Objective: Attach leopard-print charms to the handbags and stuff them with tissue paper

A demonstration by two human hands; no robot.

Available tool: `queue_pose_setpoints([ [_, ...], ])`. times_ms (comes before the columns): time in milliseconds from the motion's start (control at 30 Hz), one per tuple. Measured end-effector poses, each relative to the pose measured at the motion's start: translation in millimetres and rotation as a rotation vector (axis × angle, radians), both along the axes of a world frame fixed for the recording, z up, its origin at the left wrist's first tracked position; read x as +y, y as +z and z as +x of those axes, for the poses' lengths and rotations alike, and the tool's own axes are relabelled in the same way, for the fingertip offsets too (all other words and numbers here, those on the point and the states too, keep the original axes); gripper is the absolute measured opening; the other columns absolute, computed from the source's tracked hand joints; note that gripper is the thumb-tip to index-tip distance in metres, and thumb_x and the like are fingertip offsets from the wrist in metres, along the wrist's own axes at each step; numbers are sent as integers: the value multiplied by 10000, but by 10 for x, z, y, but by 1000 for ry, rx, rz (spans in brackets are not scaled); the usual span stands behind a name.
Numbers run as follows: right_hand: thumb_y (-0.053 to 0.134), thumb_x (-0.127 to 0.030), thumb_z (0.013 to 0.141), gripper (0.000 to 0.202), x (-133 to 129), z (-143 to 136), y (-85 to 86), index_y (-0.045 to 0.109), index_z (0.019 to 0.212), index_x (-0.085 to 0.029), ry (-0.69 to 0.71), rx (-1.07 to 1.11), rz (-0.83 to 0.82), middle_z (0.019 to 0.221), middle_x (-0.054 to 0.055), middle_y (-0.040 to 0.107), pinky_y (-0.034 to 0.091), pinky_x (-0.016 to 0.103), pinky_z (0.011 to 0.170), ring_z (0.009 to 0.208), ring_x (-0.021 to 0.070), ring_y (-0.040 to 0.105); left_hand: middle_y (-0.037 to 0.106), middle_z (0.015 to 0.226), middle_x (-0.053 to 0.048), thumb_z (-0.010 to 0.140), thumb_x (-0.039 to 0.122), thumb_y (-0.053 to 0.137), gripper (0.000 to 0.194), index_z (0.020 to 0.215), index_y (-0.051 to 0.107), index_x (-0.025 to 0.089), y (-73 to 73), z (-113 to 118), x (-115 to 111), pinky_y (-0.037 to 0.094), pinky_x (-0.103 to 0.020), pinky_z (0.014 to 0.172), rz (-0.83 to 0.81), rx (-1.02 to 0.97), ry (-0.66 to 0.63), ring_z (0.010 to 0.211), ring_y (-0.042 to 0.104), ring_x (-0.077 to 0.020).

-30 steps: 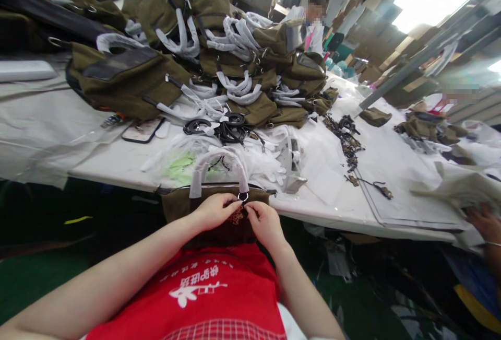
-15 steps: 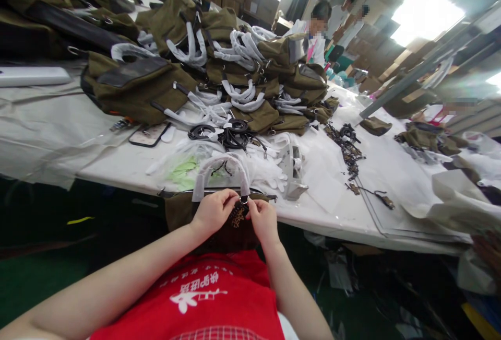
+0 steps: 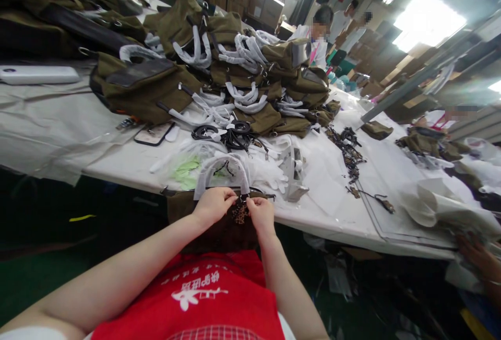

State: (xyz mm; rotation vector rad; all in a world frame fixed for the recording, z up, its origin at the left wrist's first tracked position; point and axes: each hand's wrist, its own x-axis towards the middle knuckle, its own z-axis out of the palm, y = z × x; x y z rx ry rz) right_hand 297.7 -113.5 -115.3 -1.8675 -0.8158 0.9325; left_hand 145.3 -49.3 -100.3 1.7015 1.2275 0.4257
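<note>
While a spotted brown-and-black charm (image 3: 240,214) hangs against the olive-brown canvas bag (image 3: 179,208), the left hand (image 3: 213,206) and right hand (image 3: 262,215) flank its top, fingers bent, exact grip unclear.

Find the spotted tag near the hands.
In the head view, the spotted tag is below and slightly left of centre, between the left hand and right hand, just under the metal ring at the base of the bag handle.

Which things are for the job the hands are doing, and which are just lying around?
Seem part of the job:
- front brown bag
- its wrapped handle
- spotted charm

Seem just lying around:
- phone
- white slab-shaped thing
</note>
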Motion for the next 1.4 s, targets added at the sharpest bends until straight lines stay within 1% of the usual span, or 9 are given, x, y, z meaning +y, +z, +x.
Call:
queue_pose_setpoints([
  [167,606,-318,661,230,14,-1,-30,553,489,-174,-22,156,-9,382,-58,454,236,210,403,369,72,345,772,905,-49,858,233,475,285,952,743,200,99,3,49,465,-262,689,124,145,-111,770,692,-199],
  [333,568,-406,663,243,-1,18,-7,470,569,-205,-10,356,-48,408,-97,360,109,214,347,318,43,186,754,724,-23,755,154,553,191,723,734,206,117,30,76,434,-253,638,88,164,-217,697,674,-193],
  [467,561,-439,659,246,-28,48,16,482,638,-207,23,417,-59,433,-120,322,110,207,336,316,39,156,743,717,-16,753,127,532,190,808,705,183,52,110,28,437,-243,626,96,109,-238,676,665,-176],
  [633,624,-411,645,246,-81,108,45,544,592,-185,69,321,-62,397,-90,375,160,208,361,335,58,250,760,819,-32,825,168,495,326,1145,557,154,-84,161,-104,473,-284,788,145,-87,-151,817,688,-198],
  [800,643,-304,700,143,-67,158,185,697,767,-190,143,-332,42,489,-52,533,346,226,517,480,118,481,770,877,-42,837,209,513,402,1237,505,170,-213,180,-159,470,-320,872,115,-191,-111,911,695,-225],
  [900,574,-298,777,186,31,186,283,740,758,-216,313,-494,-52,533,-23,611,356,236,541,520,136,543,773,921,-53,846,212,510,433,1275,483,157,-224,202,-152,453,-331,920,104,-196,-105,978,685,-233],
  [1100,628,-336,743,218,222,187,303,713,598,-197,384,-445,-174,477,-18,588,285,218,466,482,121,528,772,953,-59,853,217,497,418,1268,482,175,-169,207,-144,444,-345,933,98,-148,-92,1042,666,-247],
  [1233,621,-291,736,201,188,148,259,672,576,-179,302,-316,-39,436,-47,519,276,202,442,415,86,421,762,903,-75,873,275,473,320,1169,535,170,-66,155,-149,472,-361,883,152,-58,-122,974,685,-265],
  [1400,620,-319,755,215,117,103,259,646,592,-182,178,-166,142,426,-53,498,304,194,427,408,85,408,686,1051,-85,846,438,508,278,960,659,234,68,89,-123,507,-369,814,446,12,-46,937,665,-272],
])
